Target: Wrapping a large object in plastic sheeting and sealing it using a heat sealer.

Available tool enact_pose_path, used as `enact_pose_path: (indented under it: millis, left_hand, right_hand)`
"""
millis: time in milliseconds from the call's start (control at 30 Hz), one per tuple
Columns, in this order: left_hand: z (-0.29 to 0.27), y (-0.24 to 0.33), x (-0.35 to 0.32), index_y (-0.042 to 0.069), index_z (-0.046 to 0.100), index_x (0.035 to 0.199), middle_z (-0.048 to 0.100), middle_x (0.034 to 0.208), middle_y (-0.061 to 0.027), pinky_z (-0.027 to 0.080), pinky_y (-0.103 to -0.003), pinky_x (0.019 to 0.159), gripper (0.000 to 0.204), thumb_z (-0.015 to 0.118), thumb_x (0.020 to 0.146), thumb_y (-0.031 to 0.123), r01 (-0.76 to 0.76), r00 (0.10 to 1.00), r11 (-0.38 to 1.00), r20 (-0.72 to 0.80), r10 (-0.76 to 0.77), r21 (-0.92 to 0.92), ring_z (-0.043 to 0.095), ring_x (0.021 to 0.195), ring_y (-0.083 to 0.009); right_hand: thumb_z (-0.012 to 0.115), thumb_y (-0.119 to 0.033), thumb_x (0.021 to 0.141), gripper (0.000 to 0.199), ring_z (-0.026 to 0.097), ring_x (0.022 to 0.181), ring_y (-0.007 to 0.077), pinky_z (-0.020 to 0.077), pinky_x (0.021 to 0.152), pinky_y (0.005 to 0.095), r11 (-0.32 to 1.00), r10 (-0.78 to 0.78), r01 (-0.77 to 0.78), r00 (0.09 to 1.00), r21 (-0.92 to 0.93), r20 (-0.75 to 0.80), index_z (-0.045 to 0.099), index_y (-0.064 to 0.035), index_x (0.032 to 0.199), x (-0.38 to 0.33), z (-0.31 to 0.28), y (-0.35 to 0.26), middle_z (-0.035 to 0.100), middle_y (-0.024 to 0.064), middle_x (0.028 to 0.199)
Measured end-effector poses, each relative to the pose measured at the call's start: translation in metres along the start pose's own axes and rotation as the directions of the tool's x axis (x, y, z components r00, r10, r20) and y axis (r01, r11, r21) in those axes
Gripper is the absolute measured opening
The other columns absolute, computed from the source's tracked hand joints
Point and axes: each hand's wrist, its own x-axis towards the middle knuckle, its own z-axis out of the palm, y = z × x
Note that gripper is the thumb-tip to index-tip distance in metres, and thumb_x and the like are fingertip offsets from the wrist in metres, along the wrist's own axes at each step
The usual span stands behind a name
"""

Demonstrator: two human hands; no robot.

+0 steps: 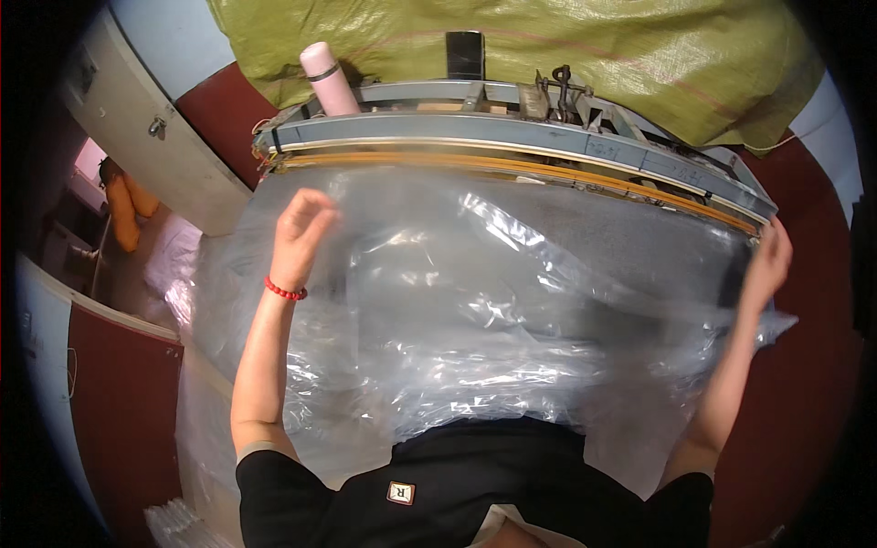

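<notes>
Your black T-shirt (493, 457) bears a square patch (400, 493) with one letter. Your left hand (306, 221) is loosely curled; blur hides whether it pinches anything. Clear plastic sheeting (484, 310) spreads between your hands, before a grey metal beam (512, 127) handwritten on toward its right. Your right hand (770, 260), fingers bent, meets the beam's right end; its hold cannot be told.

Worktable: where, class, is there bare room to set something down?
The dark strip of worktable between the orange bar and the slanting edge of the clear film looks bare, toward the right hand. Crumpled film crowds the middle and front; behind, the grey frame and pink bottle take up room.
</notes>
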Motion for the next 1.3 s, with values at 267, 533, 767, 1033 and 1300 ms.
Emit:
enact_pose_path:
  millis: [267,533,767,1033,1300]
  left_hand:
    - [-0.008,0.045,-0.045,0.002,0.050,0.087,0.053,0.081,-0.0018,0.042,-0.023,0.070,0.008,0.053,0.079,0.002,-0.144,0.989,0.982,0.053,0.138,0.125,0.052,0.078,-0.0099]
    - [-0.067,-0.010,-0.091,0.000,0.053,0.082,0.054,0.070,-0.0047,0.042,-0.025,0.064,0.015,0.053,0.082,0.015,0.143,0.810,0.870,0.450,-0.377,0.471,0.051,0.068,-0.0115]
    - [-0.055,-0.090,-0.166,0.002,0.056,0.084,0.060,0.075,-0.0071,0.043,-0.026,0.062,0.014,0.054,0.081,0.015,0.137,0.507,0.818,0.670,-0.542,0.558,0.052,0.067,-0.0136]
    - [-0.290,-0.060,-0.088,0.004,0.061,0.072,0.057,0.062,-0.0076,0.044,-0.030,0.055,0.018,0.057,0.058,-0.006,0.307,0.875,0.393,-0.096,-0.474,0.867,0.055,0.062,-0.0144]
    - [-0.159,-0.090,0.035,0.001,0.048,0.111,0.049,0.113,-0.0171,0.035,-0.033,0.088,0.047,0.057,0.078,0.032,0.484,0.875,0.383,-0.421,-0.240,0.787,0.046,0.104,-0.0271]
  right_hand:
    - [0.067,-0.018,0.069,0.042,0.049,0.098,0.0235,0.0410,0.080,0.0313,0.629,-0.644,0.124,0.637,0.768,0.424,0.051,-0.0027,0.104,-0.141,0.127,-0.278,0.051,0.0114,0.105]
    - [0.063,-0.014,0.072,0.010,0.053,0.069,0.0085,0.0424,0.065,0.0237,0.706,-0.251,-0.551,0.392,0.445,0.885,0.061,-0.0037,0.074,-0.138,0.117,-0.169,0.058,0.0013,0.069]
    - [0.061,-0.020,0.076,0.022,0.053,0.077,0.0092,0.0416,0.072,0.0230,0.924,0.361,-0.382,0.857,-0.015,0.368,0.064,-0.0026,0.089,-0.029,-0.061,0.156,0.062,0.0019,0.082]
    - [0.065,-0.029,0.074,0.031,0.052,0.072,0.0105,0.0417,0.069,0.0238,0.818,0.574,-0.575,0.816,0.002,0.065,0.062,-0.0005,0.085,0.010,-0.180,0.319,0.059,0.0025,0.079]
    - [0.059,-0.038,0.073,0.039,0.056,0.072,0.0182,0.0426,0.069,0.0296,0.804,0.457,-0.350,0.881,-0.481,0.124,0.063,-0.0010,0.085,-0.009,-0.114,0.340,0.062,0.0114,0.079]
